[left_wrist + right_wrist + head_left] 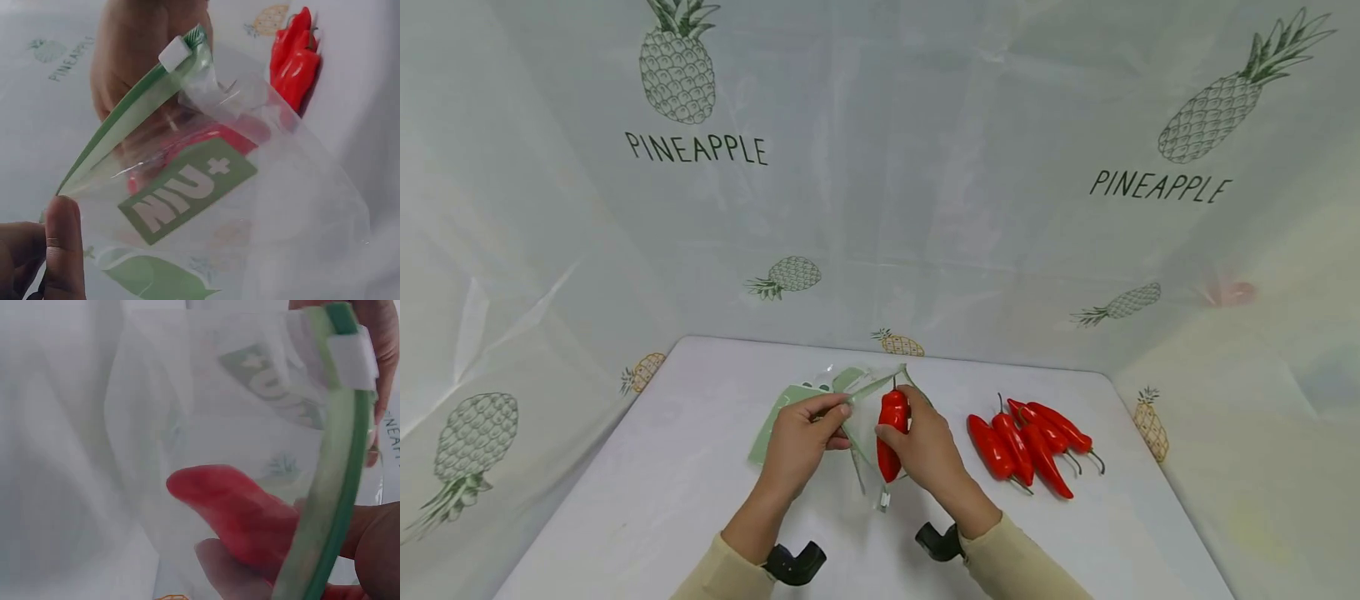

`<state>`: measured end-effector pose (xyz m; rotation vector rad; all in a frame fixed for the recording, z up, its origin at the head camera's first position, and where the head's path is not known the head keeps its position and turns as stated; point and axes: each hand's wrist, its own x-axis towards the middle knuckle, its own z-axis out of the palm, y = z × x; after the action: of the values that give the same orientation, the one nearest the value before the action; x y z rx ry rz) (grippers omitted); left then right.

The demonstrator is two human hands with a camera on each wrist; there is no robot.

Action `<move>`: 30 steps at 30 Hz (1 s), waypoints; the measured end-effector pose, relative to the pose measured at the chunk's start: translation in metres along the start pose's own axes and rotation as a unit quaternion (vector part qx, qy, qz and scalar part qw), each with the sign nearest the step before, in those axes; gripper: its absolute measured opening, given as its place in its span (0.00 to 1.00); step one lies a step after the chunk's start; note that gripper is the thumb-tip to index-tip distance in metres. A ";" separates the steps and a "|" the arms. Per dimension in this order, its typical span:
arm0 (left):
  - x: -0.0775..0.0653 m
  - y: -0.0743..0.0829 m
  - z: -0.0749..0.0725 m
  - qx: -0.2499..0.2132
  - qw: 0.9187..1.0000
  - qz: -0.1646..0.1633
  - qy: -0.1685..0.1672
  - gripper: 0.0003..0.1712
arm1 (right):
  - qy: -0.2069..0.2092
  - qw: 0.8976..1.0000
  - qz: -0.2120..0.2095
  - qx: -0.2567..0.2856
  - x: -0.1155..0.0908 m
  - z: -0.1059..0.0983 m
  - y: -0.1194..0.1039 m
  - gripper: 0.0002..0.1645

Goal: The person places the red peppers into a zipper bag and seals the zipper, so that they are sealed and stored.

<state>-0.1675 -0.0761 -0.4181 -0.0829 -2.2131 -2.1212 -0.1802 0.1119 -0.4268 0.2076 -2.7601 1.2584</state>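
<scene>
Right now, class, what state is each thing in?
Zip bag: open, pinched by left hand
White slider: near one end of the green seal
Held red pepper: in right hand, tip inside bag
Other red peppers: lying grouped on the table
Green packet: on the table, partly hidden

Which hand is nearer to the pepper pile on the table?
Right. The right hand, gripping another pepper, is just left of the pile; the left hand, pinching the bag, is farther left.

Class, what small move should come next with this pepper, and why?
Probably the right hand should ease the red pepper deeper and release it: its tip sits inside the clear bag, whose edge the left hand pinches.
</scene>
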 end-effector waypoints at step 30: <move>-0.009 -0.008 -0.004 0.010 0.999 -0.029 -0.038 0.18 | -0.117 0.989 -0.022 0.087 0.019 0.023 0.018 0.42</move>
<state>-0.1590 -0.0804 -0.4272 -0.1005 -2.3062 -2.1594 -0.2024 0.1041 -0.4525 0.4566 -2.8133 1.5551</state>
